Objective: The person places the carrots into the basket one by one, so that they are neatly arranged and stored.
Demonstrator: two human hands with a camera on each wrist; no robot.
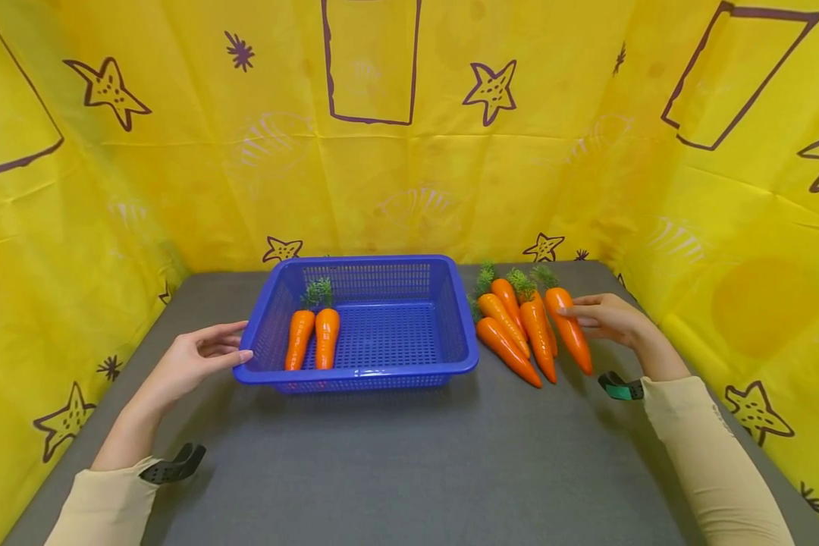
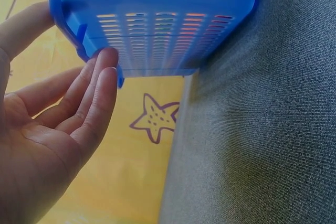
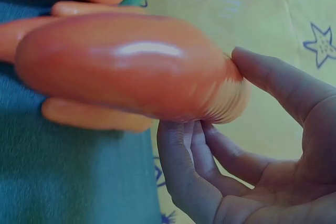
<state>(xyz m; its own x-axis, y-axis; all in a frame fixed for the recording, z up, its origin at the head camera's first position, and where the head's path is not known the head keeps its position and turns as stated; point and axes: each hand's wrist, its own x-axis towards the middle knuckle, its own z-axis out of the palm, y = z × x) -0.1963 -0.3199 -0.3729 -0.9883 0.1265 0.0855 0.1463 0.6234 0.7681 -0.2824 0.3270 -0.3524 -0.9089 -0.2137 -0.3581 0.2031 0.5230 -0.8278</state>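
The right hand (image 1: 610,318) pinches a glossy orange toy carrot with a leafy green top (image 1: 573,334) near its thick end, thumb on one side and bent fingers on the other, the palm well away; whether its tip is off the grey cloth-like surface (image 1: 382,462) I cannot tell. It is at the right edge of a bunch of similar orange carrots (image 1: 535,334), to the right of a blue perforated plastic basket (image 1: 362,373), in which two orange carrots (image 1: 326,337) lie side by side toward the left. The left hand (image 1: 187,364) lightly grips the basket's near left corner, thumb at the rim, fingers loosely bent against the outside. Such a smooth, tapering body could swivel in a fingertip pinch, so firm, even pressure seems best, with the carrot raised straight up, clear of its neighbours, before any sideways travel.
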